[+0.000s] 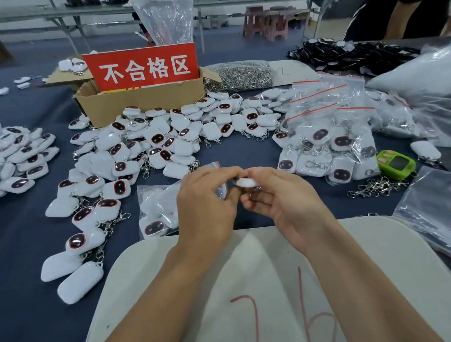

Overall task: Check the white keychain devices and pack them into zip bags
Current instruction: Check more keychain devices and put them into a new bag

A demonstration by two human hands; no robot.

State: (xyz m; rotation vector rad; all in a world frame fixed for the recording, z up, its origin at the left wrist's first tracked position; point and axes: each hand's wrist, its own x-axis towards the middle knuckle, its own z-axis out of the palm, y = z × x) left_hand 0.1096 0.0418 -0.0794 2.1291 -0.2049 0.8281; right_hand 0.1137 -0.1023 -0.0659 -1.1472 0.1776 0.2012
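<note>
Both hands meet above the table's middle. My right hand (280, 202) grips a white keychain device (245, 182), its clip hanging under the fingers. My left hand (207, 200) pinches a small clear zip bag (221, 187) right beside the device. Just behind my left hand lies a zip bag with devices inside (156, 212). Loose white devices with dark oval faces (161, 137) are heaped across the blue cloth, and more lie at the left (17, 159). A pile of bagged devices (328, 135) sits at the right.
A cardboard box (141, 99) with a red sign (143, 67) stands behind the heap. Metal clips (238, 76) lie in a pile behind it, loose clips (377, 187) at the right beside a green device (396, 164). Large plastic bags (435, 213) fill the right edge. A beige cover (250, 299) lies nearest me.
</note>
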